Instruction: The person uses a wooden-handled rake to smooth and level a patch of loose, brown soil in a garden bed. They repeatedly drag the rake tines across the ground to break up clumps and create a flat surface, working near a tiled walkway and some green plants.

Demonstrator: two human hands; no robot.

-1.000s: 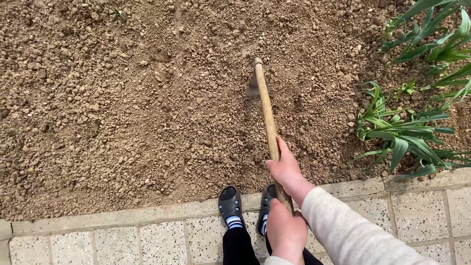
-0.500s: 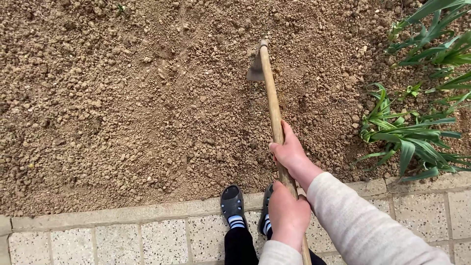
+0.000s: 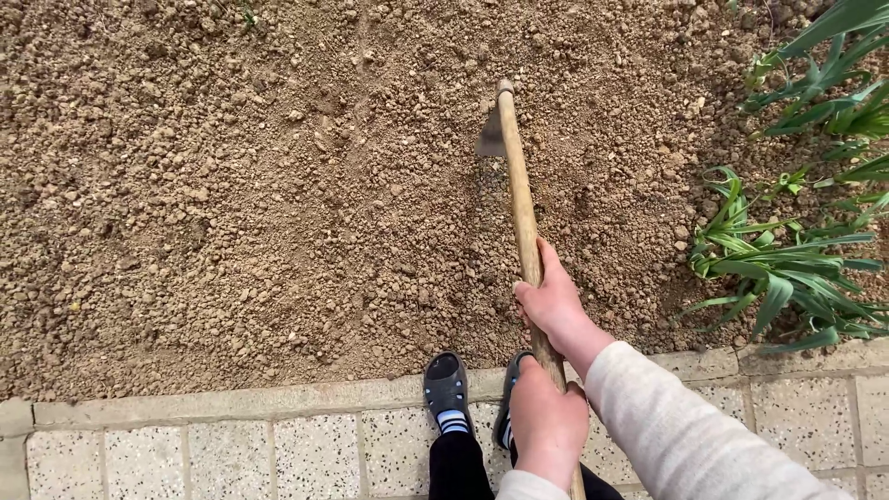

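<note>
Your right hand (image 3: 554, 306) wraps the wooden handle (image 3: 520, 199) of the hoe about midway down, fingers curled shut around it, and your left hand (image 3: 546, 424) closes on the same shaft lower, near your body. The hoe runs up and away from you, its metal blade (image 3: 491, 139) sitting on the crumbly soil (image 3: 231, 204) of the bed, well out from the stone curb (image 3: 231, 403).

Here's the risk: your shoes (image 3: 448, 387) stand right at that curb with the toes nosing over the edge of the bed, in line with the shaft. Pull the blade straight back too hard and I judge it comes toward your toes. Those are open-backed slip-ons, thin cover if it does.

Watch the right side too. The green leafy plants (image 3: 787, 268) spread low near the bed's edge, and a stroke that drifts right could slice leaves or roots.

The soil looks dry and lumpy, so the blade may skid over clods rather than bite, and a skid jerks the handle in your grip.

What you can't make out: the blade's cutting edge is turned edge-on, so how deep it sits is unclear. The butt of the handle runs out of the bottom of the view behind your left hand, your legs are cut off at the shin, and the taller plants at upper right are cropped
</note>
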